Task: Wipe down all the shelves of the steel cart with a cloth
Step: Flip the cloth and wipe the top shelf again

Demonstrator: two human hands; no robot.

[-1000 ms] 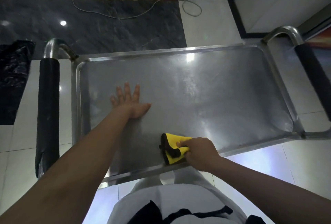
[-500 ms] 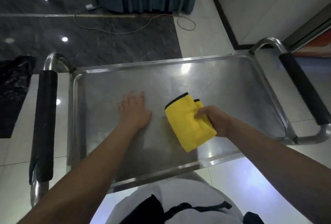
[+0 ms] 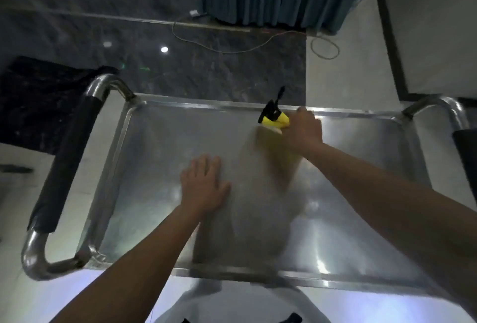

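Cloth [image 3: 275, 120] is bunched in the right hand [image 3: 303, 129] at the top shelf's [image 3: 154, 142] far rim; left hand [image 3: 204, 186] lies flat, fingers straight. Overshooting could snag it there, leaving corners unwiped.

Single head-worn view: the steel cart's top shelf [image 3: 160, 142] was viewed steeply downward from close above its near edge, facing forward.
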